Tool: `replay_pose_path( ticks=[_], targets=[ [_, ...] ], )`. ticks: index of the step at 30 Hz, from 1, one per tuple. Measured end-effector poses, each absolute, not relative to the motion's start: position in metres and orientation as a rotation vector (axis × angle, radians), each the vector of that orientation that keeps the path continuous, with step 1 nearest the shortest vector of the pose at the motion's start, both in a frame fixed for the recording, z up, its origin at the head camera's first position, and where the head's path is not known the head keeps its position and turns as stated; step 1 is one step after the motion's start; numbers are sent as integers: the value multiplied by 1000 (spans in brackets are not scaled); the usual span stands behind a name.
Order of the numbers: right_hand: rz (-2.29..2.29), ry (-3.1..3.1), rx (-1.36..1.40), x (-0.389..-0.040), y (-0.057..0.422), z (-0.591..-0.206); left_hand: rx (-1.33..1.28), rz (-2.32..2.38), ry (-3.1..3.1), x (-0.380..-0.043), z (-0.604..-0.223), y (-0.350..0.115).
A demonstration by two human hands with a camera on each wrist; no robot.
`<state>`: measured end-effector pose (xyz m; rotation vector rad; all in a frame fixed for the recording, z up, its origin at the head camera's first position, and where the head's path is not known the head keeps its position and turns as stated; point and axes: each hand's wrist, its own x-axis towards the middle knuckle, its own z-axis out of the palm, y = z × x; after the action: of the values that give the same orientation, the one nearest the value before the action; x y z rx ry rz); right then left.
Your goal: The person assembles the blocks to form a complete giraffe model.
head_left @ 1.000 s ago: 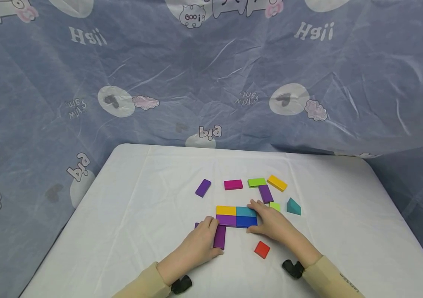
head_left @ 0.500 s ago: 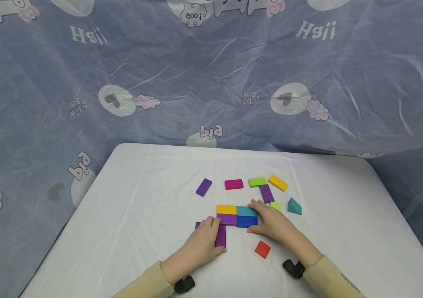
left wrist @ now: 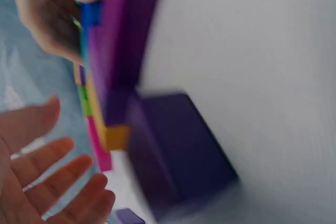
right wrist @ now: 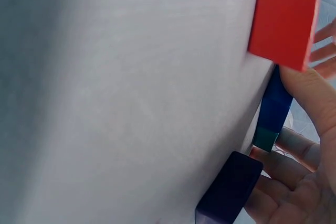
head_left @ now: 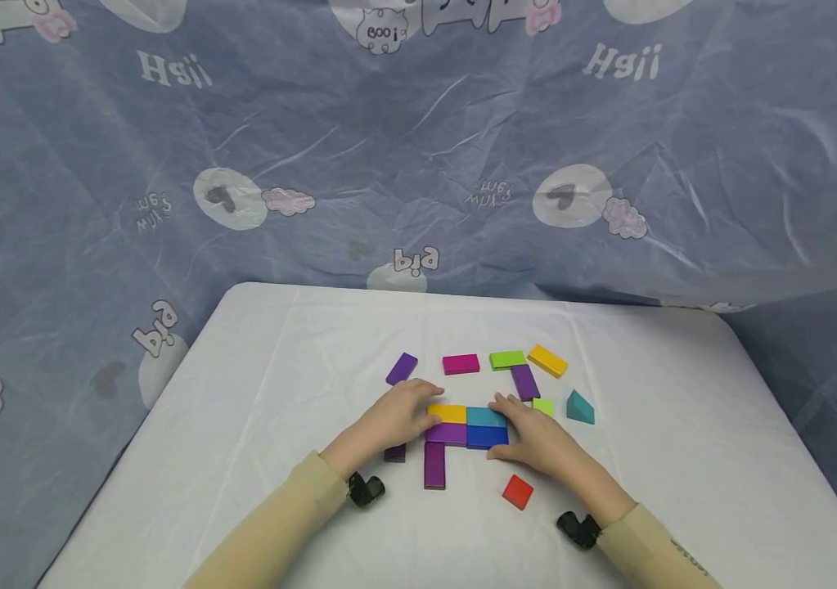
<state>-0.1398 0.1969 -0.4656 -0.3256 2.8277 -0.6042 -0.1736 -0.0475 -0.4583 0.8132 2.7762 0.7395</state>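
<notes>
A flat cluster of rectangular blocks lies mid-table: yellow [head_left: 447, 414], teal [head_left: 486, 417], purple [head_left: 447, 434] and blue [head_left: 487, 438]. At its right end my right hand [head_left: 539, 438] holds the teal and blue blocks between thumb and fingers. My left hand [head_left: 387, 419] is by the left end, its thumb near the yellow block; the left wrist view has its fingers [left wrist: 55, 184] spread with nothing in them. A long purple block [head_left: 434, 466] extends from the cluster's near side. Left of it, a dark purple block [head_left: 394, 453] is partly hidden by the left hand.
Beyond the cluster lie a purple block [head_left: 402, 368], a magenta block [head_left: 461, 364], a green block [head_left: 508, 360], a yellow block [head_left: 547, 361] and another purple block [head_left: 524, 382]. A teal triangular block [head_left: 580, 407] sits right; a red block [head_left: 517, 492] lies nearer.
My left hand has left the long purple block and moved away from the body to the cluster's left end, uncovering that block. The right hand has stayed in place.
</notes>
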Motion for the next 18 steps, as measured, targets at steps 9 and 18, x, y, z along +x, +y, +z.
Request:
replay_pose_path(
  ticks=[9,18],
  targets=[
    [-585,2824,-309,-142,196,-463,839,677,2684,-185,-470,-48],
    [-578,2818,-298,-141,196,-465,845,689,2671,-182,-472,-49]
  ],
)
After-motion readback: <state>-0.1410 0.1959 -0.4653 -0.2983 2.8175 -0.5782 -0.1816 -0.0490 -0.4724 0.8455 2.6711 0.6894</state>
